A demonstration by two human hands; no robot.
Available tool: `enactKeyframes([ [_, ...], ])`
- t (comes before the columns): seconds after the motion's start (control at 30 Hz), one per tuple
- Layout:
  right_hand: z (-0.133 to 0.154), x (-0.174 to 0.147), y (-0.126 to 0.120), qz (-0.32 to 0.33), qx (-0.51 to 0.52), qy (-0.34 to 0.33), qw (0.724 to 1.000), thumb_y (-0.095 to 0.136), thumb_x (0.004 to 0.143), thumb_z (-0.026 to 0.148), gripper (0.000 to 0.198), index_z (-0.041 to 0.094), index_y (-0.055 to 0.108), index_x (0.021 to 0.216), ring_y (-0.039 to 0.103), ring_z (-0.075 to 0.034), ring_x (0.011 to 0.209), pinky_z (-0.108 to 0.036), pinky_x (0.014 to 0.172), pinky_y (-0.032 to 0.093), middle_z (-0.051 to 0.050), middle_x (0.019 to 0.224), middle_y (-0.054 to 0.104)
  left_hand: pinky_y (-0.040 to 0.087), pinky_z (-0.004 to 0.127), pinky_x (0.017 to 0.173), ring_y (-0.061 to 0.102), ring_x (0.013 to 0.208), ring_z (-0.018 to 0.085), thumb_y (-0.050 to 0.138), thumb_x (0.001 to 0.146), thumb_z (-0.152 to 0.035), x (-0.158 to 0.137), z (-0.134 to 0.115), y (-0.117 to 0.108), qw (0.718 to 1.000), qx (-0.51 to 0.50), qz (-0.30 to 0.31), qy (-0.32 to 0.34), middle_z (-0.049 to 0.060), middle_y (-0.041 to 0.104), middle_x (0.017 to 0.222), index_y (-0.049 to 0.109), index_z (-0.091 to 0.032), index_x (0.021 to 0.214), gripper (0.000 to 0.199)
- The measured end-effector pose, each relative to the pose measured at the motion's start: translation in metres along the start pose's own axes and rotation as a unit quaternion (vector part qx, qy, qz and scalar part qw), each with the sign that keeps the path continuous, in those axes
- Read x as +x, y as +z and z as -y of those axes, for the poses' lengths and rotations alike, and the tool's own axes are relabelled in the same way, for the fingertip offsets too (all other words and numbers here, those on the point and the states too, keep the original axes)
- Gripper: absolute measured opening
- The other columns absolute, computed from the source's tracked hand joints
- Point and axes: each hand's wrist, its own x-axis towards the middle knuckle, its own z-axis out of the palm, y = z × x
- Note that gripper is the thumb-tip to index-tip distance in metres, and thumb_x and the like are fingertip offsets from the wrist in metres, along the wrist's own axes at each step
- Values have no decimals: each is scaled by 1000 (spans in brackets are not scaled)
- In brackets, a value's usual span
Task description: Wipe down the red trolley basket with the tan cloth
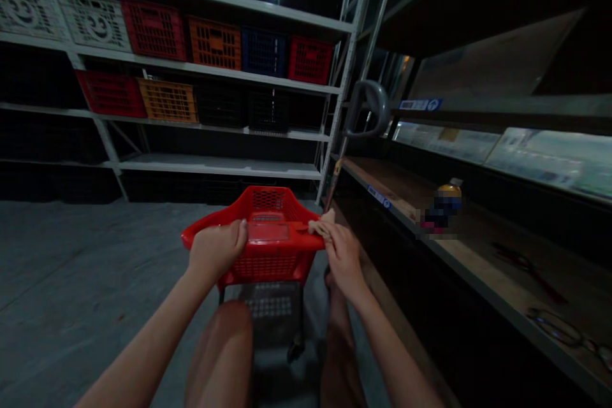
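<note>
A red plastic shopping cart (268, 264) stands right in front of me, between my arms. My left hand (217, 248) is closed around the left part of its red handle (268, 232). At the handle's right end is a bunched beige cloth (321, 227). The fingers of my right hand (343, 255) are closed on this cloth, beside the cart's rim; whether they also grip the handle is hard to see. The part of the cart's basket that shows has nothing visible in it, though its bottom is mostly hidden.
On my right runs a shelf (497, 268) holding a pixelated small item (440, 209) and eyeglasses (557, 326). A grey loop handle (368, 108) on a thin pole stands by its far end. Ahead, a white metal rack (220, 167) carries several coloured crates (215, 43). Grey floor (95, 280) lies left.
</note>
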Motion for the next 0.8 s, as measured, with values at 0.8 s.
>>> enactKeyframes([
  [0.8,-34,114,-28,130,9,233,964,57,76,16,16,17,73,74,69,-20,63,-29,69,53,-5,64,73,48,38,60,76,75,36,21,103,-32,-14,-51,-4,998,-37,-40,-4,22,76,79,74,-9,91,59],
])
